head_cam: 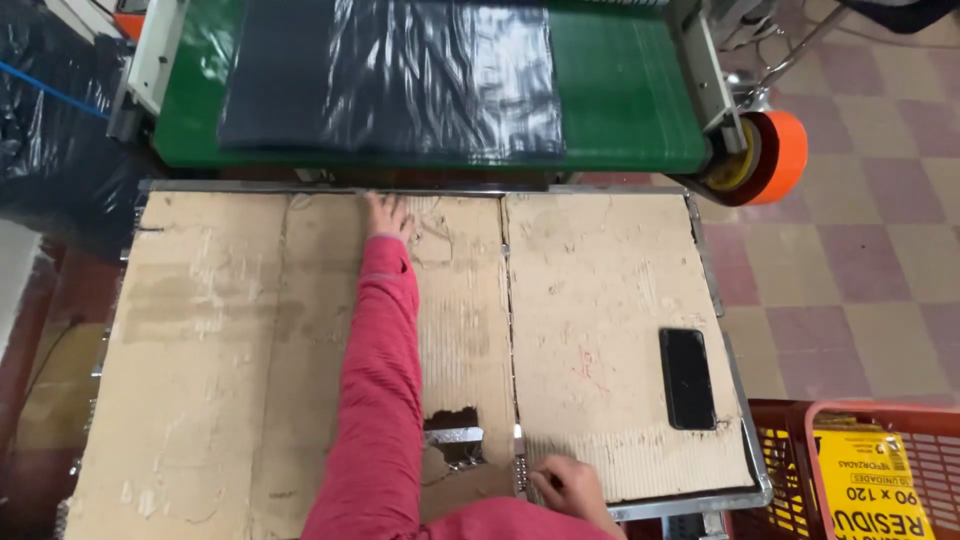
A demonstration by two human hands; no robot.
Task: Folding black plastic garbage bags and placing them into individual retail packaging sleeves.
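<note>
Here the left hand [388, 216] lies stretched out toward twelve o'clock, its arm in a red sleeve [380, 380] running nearly straight up the middle of the tabletop [742, 495]. The palm faces down, fingers spread flat and closed on nothing, resting on the far edge of the worn cardboard [220, 340] that covers the tabletop. Just beyond the fingertips, at twelve o'clock, a dark garment in a clear plastic bag [400, 75] lies on a green conveyor belt [620, 90]. The right hand [570, 485] sits low at five o'clock, near the body, fingers curled loosely on the near edge of the right cardboard sheet; whether this grip pinches anything I cannot tell. A black phone [687, 377] lies flat at three o'clock, apart from both hands. A red crate [775, 470] stands off the corner at four o'clock.
</note>
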